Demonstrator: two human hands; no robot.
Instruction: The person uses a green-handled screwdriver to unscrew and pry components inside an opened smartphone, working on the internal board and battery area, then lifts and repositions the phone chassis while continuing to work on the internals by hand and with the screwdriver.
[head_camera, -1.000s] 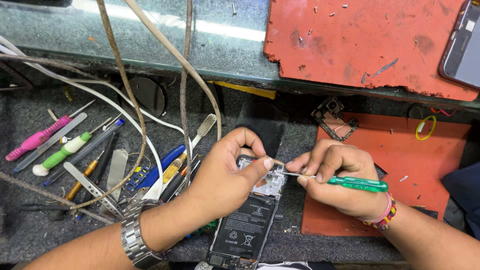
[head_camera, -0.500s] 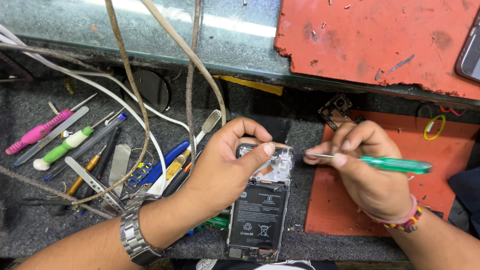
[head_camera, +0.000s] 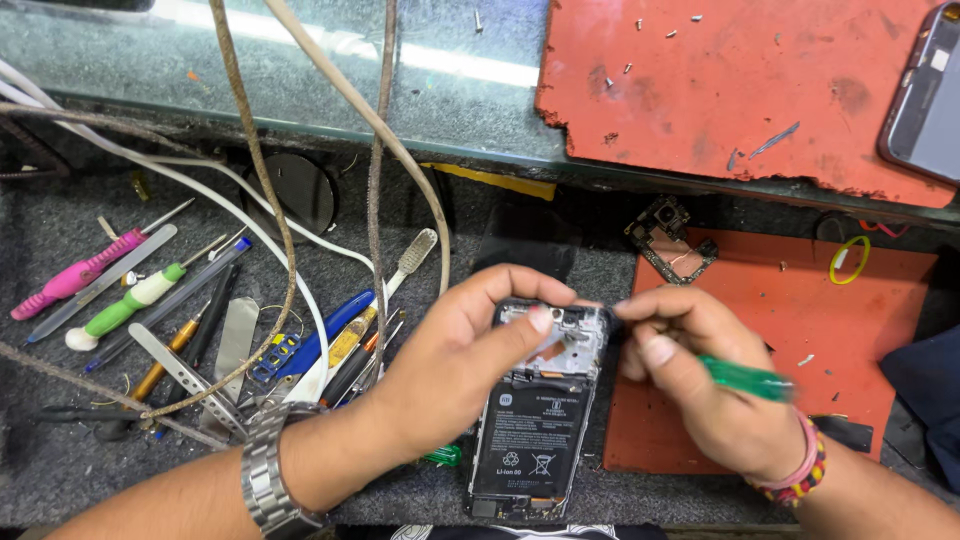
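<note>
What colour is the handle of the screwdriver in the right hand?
Translucent green, on the screwdriver handle in the right hand; head view.

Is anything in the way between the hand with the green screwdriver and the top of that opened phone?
Nothing visible. The right hand holds the green screwdriver right at the top edge of the opened phone. The left hand steadies the phone from the other side, its thumb lying across the upper part. The dangling cables hang farther left.

You have two hands in view, one opened phone (head_camera: 540, 420) at lower centre, one green-handled screwdriver (head_camera: 745, 378), two red mats, at upper right (head_camera: 740, 90) and at right (head_camera: 800, 330), one loose circuit board (head_camera: 672, 238), one yellow ring (head_camera: 848, 260), one toothbrush (head_camera: 405, 262), and one pink-handled tool (head_camera: 75, 275) at left.
</note>
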